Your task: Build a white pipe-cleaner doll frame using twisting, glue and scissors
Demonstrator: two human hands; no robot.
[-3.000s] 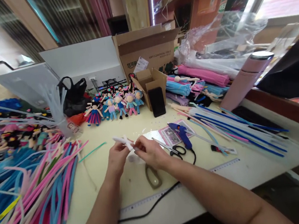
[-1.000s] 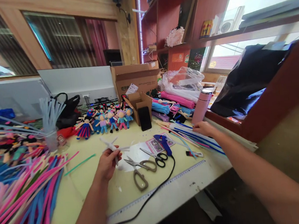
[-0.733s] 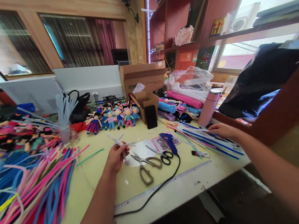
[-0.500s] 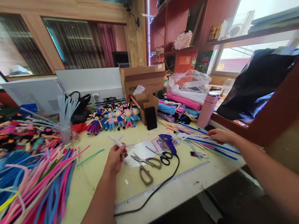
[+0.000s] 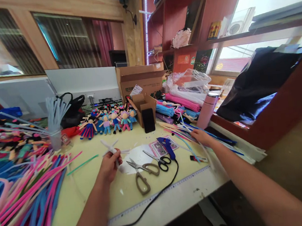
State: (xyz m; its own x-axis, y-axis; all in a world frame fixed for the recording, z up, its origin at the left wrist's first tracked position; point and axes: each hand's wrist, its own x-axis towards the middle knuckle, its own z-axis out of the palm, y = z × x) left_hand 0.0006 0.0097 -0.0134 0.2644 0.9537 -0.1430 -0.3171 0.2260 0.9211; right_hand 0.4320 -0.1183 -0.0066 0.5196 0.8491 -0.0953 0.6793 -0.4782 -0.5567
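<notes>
My left hand (image 5: 110,165) pinches a white pipe-cleaner piece (image 5: 108,146) with several arms sticking out, held above the table. Farther right, my right hand (image 5: 202,136) has its fingers closed on a long white pipe cleaner (image 5: 210,156), whose ends stick out above and below the hand. Under that hand lie loose pipe cleaners (image 5: 182,138) in blue, pink and cream. Between the hands are grey-handled scissors (image 5: 142,173), black-handled scissors (image 5: 163,161) and a blue glue gun (image 5: 167,148) with a black cord.
Bundled pipe cleaners (image 5: 22,202) cover the table's left side. Several small dolls (image 5: 114,122) stand at the back, before a cardboard box (image 5: 140,79). A black phone (image 5: 148,120) leans there. A pink bottle (image 5: 208,110) stands at the right. A ruler (image 5: 159,193) runs along the front edge.
My right hand has moved left over the loose pipe cleaners, with a white one now trailing from it. My left hand keeps the white piece. The view has shifted slightly right.
</notes>
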